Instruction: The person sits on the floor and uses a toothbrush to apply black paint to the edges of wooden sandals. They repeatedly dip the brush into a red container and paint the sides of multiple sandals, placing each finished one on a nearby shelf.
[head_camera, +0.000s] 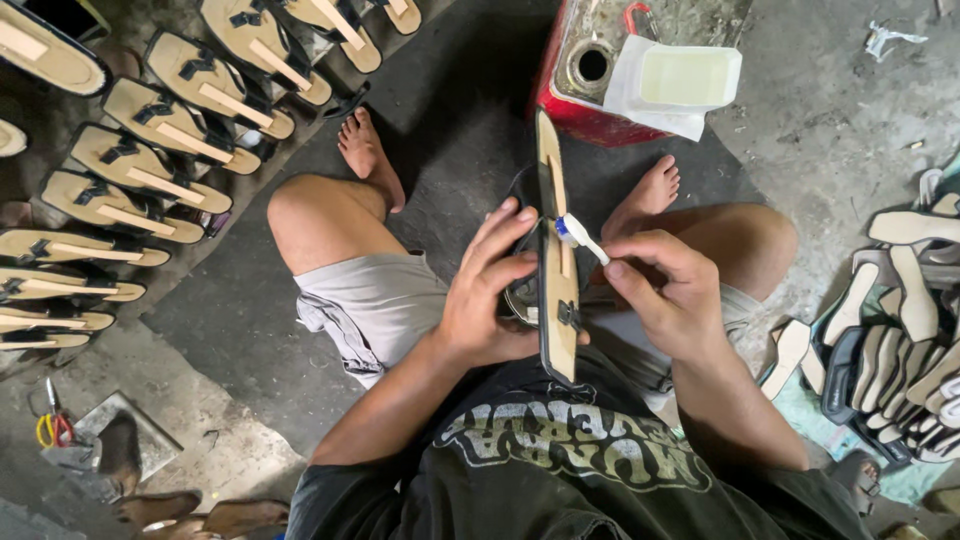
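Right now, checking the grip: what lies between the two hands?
In the head view, an upright sandal sole stands between the left hand and right hand, which holds a small brush to it.

I see left hand holding sandal sole on edge; right hand pinches toothbrush against it.

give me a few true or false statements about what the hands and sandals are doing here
1. The left hand grips the sandal held on edge. True.
2. The right hand holds scissors. False: it holds a small brush with its tip against the sandal.
3. Sandals in rows lie on the floor at the person's left. True.
4. The white tub sits on the floor. False: it rests on a red can.
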